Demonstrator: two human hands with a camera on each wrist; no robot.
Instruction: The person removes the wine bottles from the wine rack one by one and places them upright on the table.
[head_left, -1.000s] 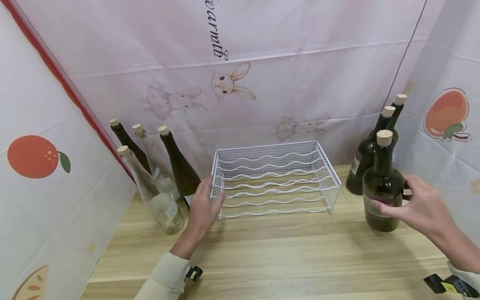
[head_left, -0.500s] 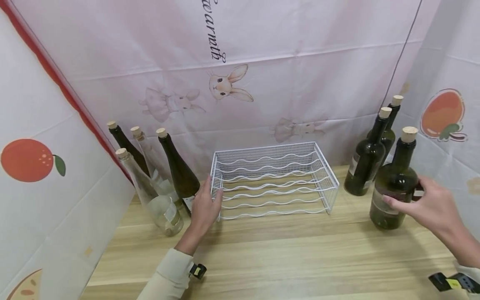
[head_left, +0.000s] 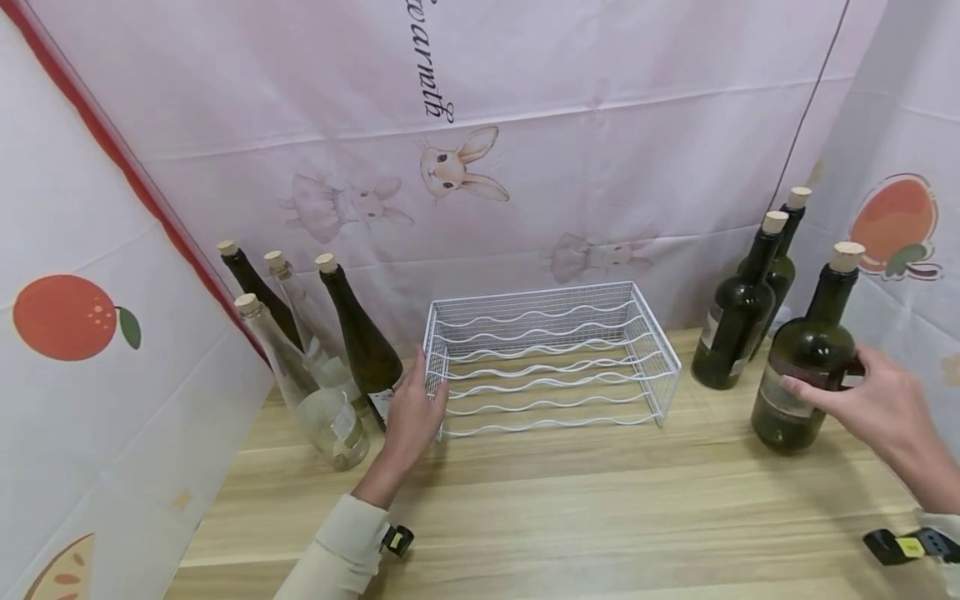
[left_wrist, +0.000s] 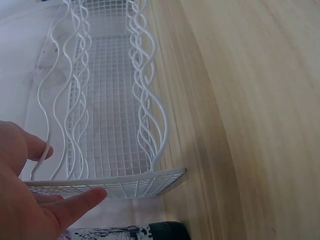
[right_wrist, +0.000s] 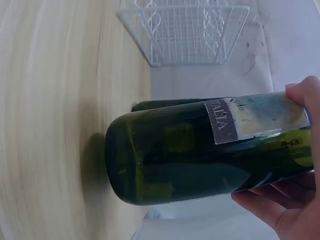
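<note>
My right hand (head_left: 881, 408) grips a dark green corked wine bottle (head_left: 795, 417) around its body, with the thumb on the near side. The bottle stands nearly upright, leaning a little right, its base close over the table. In the right wrist view, the wine bottle (right_wrist: 170, 155) shows a label with ITALIA on it. My left hand (head_left: 408, 417) holds the left end of a white wire wine rack (head_left: 531, 293) with wavy bars. In the left wrist view, the thumb lies inside the rack's end panel (left_wrist: 135, 185) and the fingers outside.
Two dark corked bottles, the nearer one (head_left: 723, 333) labelled, stand at the back right. Left of the rack are several more corked bottles, including a clear one (head_left: 330, 417) and a slim dark one (head_left: 360, 333). A printed curtain (head_left: 600, 183) hangs behind the wooden table (head_left: 570, 517).
My right hand has carried the wine bottle to the right, away from the two dark bottles it overlapped. My left hand and the rack stay in place.
</note>
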